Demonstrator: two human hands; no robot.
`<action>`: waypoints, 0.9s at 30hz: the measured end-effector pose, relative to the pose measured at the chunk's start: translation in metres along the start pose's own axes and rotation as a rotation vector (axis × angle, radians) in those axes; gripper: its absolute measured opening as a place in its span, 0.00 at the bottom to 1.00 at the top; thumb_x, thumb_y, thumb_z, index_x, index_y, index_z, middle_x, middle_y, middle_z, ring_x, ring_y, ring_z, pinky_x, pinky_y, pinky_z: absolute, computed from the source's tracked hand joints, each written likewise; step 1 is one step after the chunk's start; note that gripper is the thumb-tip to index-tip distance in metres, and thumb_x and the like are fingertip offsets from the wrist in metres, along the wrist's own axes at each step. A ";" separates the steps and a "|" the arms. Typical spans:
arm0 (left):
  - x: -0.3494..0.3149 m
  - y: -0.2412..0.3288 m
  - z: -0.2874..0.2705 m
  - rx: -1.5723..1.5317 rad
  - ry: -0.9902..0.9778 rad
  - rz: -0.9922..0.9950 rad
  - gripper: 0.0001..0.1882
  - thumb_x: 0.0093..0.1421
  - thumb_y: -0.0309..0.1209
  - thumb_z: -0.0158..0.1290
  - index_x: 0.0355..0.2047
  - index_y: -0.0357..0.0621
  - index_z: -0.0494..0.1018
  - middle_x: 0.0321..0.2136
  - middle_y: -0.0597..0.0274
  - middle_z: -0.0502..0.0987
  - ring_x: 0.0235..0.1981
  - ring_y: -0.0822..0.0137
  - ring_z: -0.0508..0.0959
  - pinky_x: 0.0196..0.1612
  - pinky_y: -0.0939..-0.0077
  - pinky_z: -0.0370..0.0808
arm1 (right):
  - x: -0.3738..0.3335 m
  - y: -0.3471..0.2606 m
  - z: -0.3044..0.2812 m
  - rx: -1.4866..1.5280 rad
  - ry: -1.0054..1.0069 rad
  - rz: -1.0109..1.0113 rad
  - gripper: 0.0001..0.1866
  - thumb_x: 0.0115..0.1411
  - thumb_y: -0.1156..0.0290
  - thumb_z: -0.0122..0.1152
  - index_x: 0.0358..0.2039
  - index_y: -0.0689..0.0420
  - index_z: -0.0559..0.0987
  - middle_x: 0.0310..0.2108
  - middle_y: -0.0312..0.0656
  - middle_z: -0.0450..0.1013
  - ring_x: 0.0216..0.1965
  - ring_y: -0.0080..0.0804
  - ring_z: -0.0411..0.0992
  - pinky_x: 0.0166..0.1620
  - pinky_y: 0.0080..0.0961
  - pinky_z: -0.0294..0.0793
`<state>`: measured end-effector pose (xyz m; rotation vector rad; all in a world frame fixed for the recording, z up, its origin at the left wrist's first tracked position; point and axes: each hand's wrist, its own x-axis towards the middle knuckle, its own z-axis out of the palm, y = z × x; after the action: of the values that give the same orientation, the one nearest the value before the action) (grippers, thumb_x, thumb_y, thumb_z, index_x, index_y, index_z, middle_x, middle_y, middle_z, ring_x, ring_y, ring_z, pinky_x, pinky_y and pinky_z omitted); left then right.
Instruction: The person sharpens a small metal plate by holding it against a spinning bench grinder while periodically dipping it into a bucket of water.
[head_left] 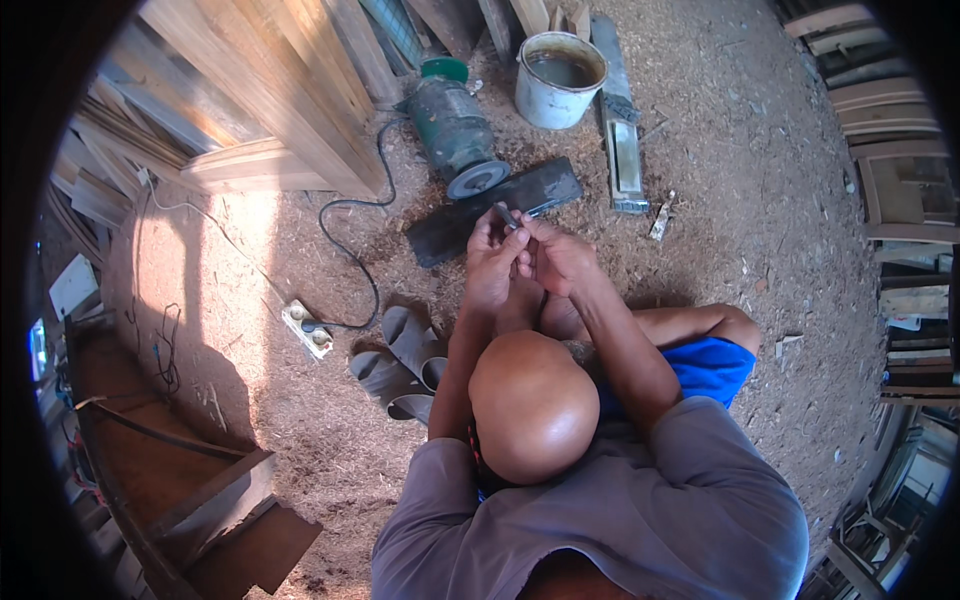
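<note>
Small grey metal blade (pixel 507 216), thin and narrow, sits pinched between the left hand (pixel 492 262) and right hand (pixel 556 258), held together above a dark flat rectangular board (pixel 455 226). Beyond stands a white round plastic bucket (pixel 558 78) holding murky water.

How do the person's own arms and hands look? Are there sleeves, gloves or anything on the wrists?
Both forearms are bare. The left hand and right hand wear no gloves, and no watch or ring shows. Short grey sleeves of a loose shirt end above the elbows.
</note>
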<state>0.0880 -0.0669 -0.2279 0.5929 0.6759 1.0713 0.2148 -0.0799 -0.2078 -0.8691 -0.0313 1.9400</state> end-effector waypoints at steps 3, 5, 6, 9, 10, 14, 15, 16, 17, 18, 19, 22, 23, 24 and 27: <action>-0.001 0.002 0.002 0.012 -0.063 0.067 0.28 0.57 0.22 0.57 0.56 0.40 0.59 0.39 0.63 0.69 0.30 0.77 0.71 0.29 0.83 0.73 | -0.001 -0.003 -0.003 -0.030 -0.058 0.000 0.06 0.62 0.65 0.58 0.33 0.52 0.76 0.23 0.29 0.70 0.20 0.18 0.66 0.23 0.16 0.67; -0.002 0.003 0.003 0.020 -0.089 0.097 0.30 0.56 0.21 0.57 0.58 0.40 0.58 0.42 0.62 0.70 0.34 0.75 0.72 0.33 0.81 0.74 | -0.002 -0.005 -0.008 -0.036 -0.097 -0.001 0.05 0.62 0.66 0.58 0.34 0.53 0.76 0.24 0.30 0.71 0.21 0.18 0.66 0.23 0.16 0.68; -0.002 0.004 0.002 0.070 -0.120 0.125 0.33 0.56 0.22 0.58 0.59 0.40 0.56 0.46 0.60 0.69 0.39 0.73 0.72 0.37 0.79 0.74 | -0.003 -0.007 -0.007 -0.078 -0.109 -0.013 0.05 0.61 0.67 0.58 0.36 0.52 0.76 0.25 0.30 0.72 0.23 0.18 0.68 0.26 0.16 0.69; -0.005 0.004 -0.001 0.072 -0.192 0.143 0.35 0.57 0.27 0.58 0.61 0.40 0.55 0.52 0.57 0.68 0.47 0.69 0.71 0.44 0.73 0.73 | -0.009 -0.007 -0.007 -0.164 -0.099 -0.047 0.06 0.61 0.69 0.58 0.39 0.52 0.76 0.27 0.30 0.73 0.25 0.18 0.69 0.29 0.16 0.71; -0.006 0.004 -0.002 0.023 -0.232 0.131 0.35 0.58 0.32 0.58 0.62 0.41 0.55 0.54 0.57 0.67 0.50 0.67 0.70 0.46 0.70 0.73 | -0.011 -0.007 -0.008 -0.208 -0.076 -0.069 0.06 0.61 0.71 0.58 0.39 0.53 0.76 0.28 0.31 0.73 0.25 0.18 0.70 0.29 0.16 0.71; -0.008 0.007 -0.008 -0.277 -0.337 0.048 0.35 0.61 0.44 0.54 0.62 0.40 0.55 0.54 0.54 0.68 0.51 0.63 0.71 0.47 0.64 0.73 | -0.018 -0.006 -0.008 -0.270 -0.082 -0.060 0.07 0.60 0.72 0.58 0.39 0.55 0.76 0.29 0.32 0.74 0.25 0.18 0.69 0.30 0.15 0.72; -0.007 0.006 -0.012 -0.305 -0.359 0.032 0.34 0.61 0.46 0.51 0.61 0.40 0.57 0.53 0.54 0.69 0.51 0.61 0.71 0.47 0.61 0.73 | -0.019 -0.004 -0.008 -0.286 -0.085 -0.061 0.07 0.60 0.72 0.59 0.39 0.57 0.76 0.28 0.32 0.73 0.24 0.17 0.68 0.29 0.13 0.71; -0.006 0.006 -0.016 -0.333 -0.381 0.016 0.33 0.62 0.49 0.48 0.60 0.39 0.59 0.52 0.53 0.71 0.51 0.60 0.72 0.46 0.58 0.74 | -0.020 -0.003 -0.008 -0.302 -0.087 -0.062 0.07 0.61 0.71 0.59 0.38 0.58 0.76 0.28 0.32 0.72 0.22 0.16 0.67 0.27 0.12 0.70; -0.007 0.005 -0.020 -0.329 -0.374 0.018 0.33 0.62 0.49 0.48 0.60 0.39 0.59 0.52 0.53 0.71 0.51 0.60 0.72 0.46 0.58 0.74 | -0.021 -0.001 -0.008 -0.299 -0.091 -0.055 0.07 0.61 0.71 0.59 0.38 0.58 0.76 0.28 0.32 0.72 0.22 0.16 0.67 0.27 0.12 0.70; -0.007 0.004 -0.022 -0.367 -0.382 0.009 0.31 0.63 0.48 0.48 0.59 0.39 0.61 0.50 0.53 0.72 0.50 0.59 0.73 0.46 0.57 0.74 | -0.022 0.000 -0.008 -0.319 -0.085 -0.051 0.07 0.60 0.71 0.60 0.38 0.58 0.76 0.27 0.32 0.72 0.22 0.16 0.67 0.27 0.12 0.70; -0.007 0.003 -0.023 -0.404 -0.390 0.000 0.30 0.64 0.48 0.47 0.57 0.38 0.62 0.48 0.52 0.74 0.49 0.58 0.73 0.45 0.56 0.75 | -0.023 0.000 -0.008 -0.339 -0.079 -0.047 0.08 0.60 0.71 0.60 0.39 0.59 0.76 0.27 0.32 0.72 0.22 0.16 0.67 0.27 0.12 0.70; -0.006 -0.001 -0.032 -0.383 -0.368 0.028 0.28 0.63 0.46 0.48 0.55 0.37 0.65 0.47 0.53 0.75 0.47 0.58 0.74 0.44 0.56 0.76 | -0.025 0.003 -0.005 -0.358 -0.063 -0.041 0.09 0.59 0.71 0.61 0.39 0.59 0.77 0.27 0.33 0.73 0.22 0.16 0.67 0.27 0.12 0.70; -0.006 -0.002 -0.035 -0.382 -0.364 0.028 0.28 0.63 0.46 0.48 0.55 0.37 0.65 0.47 0.53 0.75 0.47 0.58 0.74 0.44 0.56 0.76 | -0.024 0.004 -0.005 -0.357 -0.064 -0.037 0.09 0.59 0.71 0.61 0.39 0.59 0.77 0.27 0.33 0.73 0.22 0.16 0.67 0.27 0.12 0.70; -0.005 -0.001 -0.035 -0.391 -0.391 0.032 0.26 0.63 0.45 0.50 0.53 0.36 0.67 0.46 0.52 0.75 0.47 0.58 0.75 0.45 0.56 0.76 | -0.024 0.005 -0.007 -0.376 -0.068 -0.038 0.09 0.59 0.71 0.62 0.39 0.59 0.77 0.27 0.33 0.73 0.22 0.16 0.67 0.27 0.12 0.69; -0.004 0.001 -0.036 -0.411 -0.416 0.013 0.23 0.61 0.42 0.53 0.49 0.35 0.70 0.44 0.52 0.77 0.46 0.57 0.76 0.46 0.57 0.76 | -0.020 0.006 -0.012 -0.418 -0.096 -0.045 0.10 0.58 0.70 0.63 0.39 0.59 0.77 0.27 0.33 0.73 0.22 0.16 0.67 0.26 0.12 0.69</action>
<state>0.0594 -0.0662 -0.2498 0.4413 0.0832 1.0205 0.2224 -0.1027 -0.2073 -1.0329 -0.5244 1.9628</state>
